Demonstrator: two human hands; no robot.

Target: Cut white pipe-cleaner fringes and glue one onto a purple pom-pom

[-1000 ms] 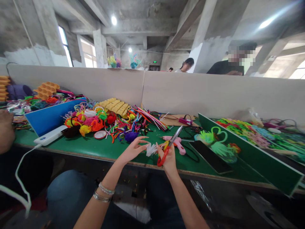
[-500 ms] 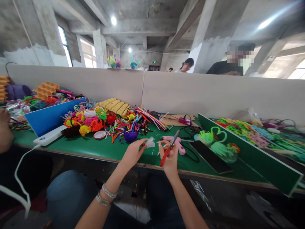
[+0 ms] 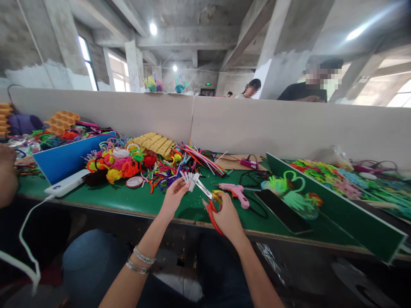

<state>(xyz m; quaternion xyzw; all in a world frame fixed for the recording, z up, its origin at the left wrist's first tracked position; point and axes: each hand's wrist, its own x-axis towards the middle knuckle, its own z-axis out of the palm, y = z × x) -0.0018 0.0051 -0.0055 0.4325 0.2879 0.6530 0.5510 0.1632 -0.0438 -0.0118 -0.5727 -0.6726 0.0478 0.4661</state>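
My left hand (image 3: 175, 196) is closed on a bundle of white pipe cleaners (image 3: 190, 180), whose ends fan out above the fingers. My right hand (image 3: 227, 217) grips a pair of scissors (image 3: 212, 210) with red and yellow handles. The scissors' blades point up and left and reach the white bundle; whether they touch or cut it I cannot tell. Just behind my right hand, a pink glue gun (image 3: 236, 192) lies on the green table (image 3: 128, 201). A dark phone (image 3: 282, 210) rests farther right.
Left of centre lies a heap of colourful pipe cleaners (image 3: 123, 161) beside a yellow egg-carton sheet (image 3: 156, 143). A white power strip (image 3: 66, 183) sits by a blue board (image 3: 75, 156). Green pipe-cleaner swans (image 3: 295, 194) stand before a green divider (image 3: 330, 205). Another person's hand (image 3: 7, 175) shows at far left.
My right hand has turned the scissors from upright to pointing left, bringing the blades to the white bundle. My left hand has shifted slightly left and up with the bundle.
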